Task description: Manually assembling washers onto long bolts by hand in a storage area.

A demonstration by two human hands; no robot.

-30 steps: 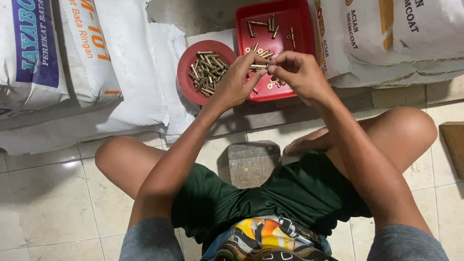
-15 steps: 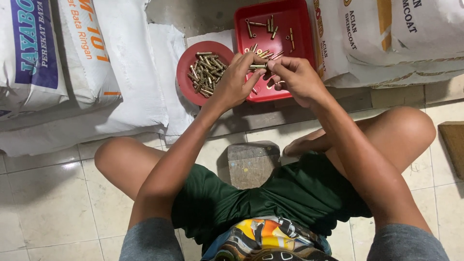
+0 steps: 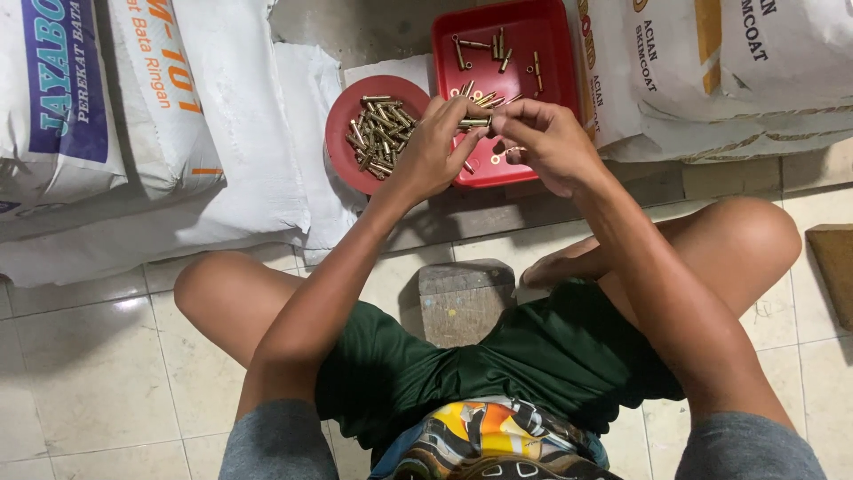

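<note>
My left hand (image 3: 437, 147) and my right hand (image 3: 546, 142) meet over the near edge of a red square tray (image 3: 558, 40), both pinching one brass-coloured anchor bolt (image 3: 475, 123) held level between them. The tray holds a few loose bolts and washers (image 3: 484, 43). Left of it sits a round red bowl (image 3: 342, 156) piled with several of the same bolts (image 3: 378, 133). My left wrist lies over the bowl's right rim.
White cement sacks lie at the left (image 3: 142, 116) and at the right (image 3: 720, 71) of the tray. A small grey concrete block (image 3: 462, 302) stands on the tiled floor (image 3: 80, 356) between my crossed legs. A wooden piece (image 3: 835, 267) lies at the right edge.
Both hands have stayed over the tray's near edge. The fingers have shifted slightly on the bolt, the right fingertips turning at its end.
</note>
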